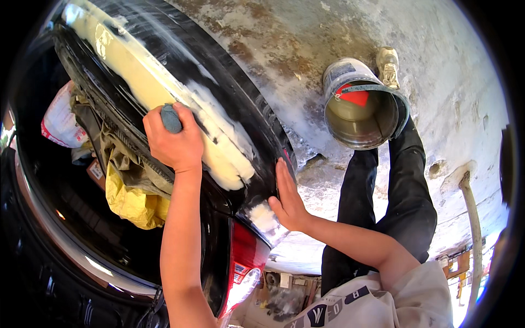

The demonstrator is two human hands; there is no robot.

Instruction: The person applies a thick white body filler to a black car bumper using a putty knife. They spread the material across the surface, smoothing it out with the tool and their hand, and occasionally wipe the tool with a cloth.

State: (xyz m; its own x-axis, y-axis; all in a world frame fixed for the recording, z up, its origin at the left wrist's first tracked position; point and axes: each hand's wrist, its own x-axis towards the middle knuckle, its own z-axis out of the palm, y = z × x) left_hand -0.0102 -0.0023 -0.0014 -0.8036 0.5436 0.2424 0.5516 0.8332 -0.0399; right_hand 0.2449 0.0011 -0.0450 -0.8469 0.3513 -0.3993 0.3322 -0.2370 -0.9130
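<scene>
My left hand (174, 139) grips a blue-grey block (170, 117) against a long cream filler patch (136, 82) on the black car body panel (229, 87). Whitish smears surround parts of the patch. My right hand (287, 199) lies with extended fingers along the panel's right edge, above a small pale patch (259, 215) near the red tail light (246, 246). The underside of my left hand and most of its grip on the block are partly hidden.
The open trunk holds a yellow sack (134, 202), a white bag (63, 115) and crumpled fabric. A bucket of murky liquid with a red item (353, 94) stands by my dark-trousered legs on the stained concrete floor (290, 44). A wooden stick (470, 218) is at right.
</scene>
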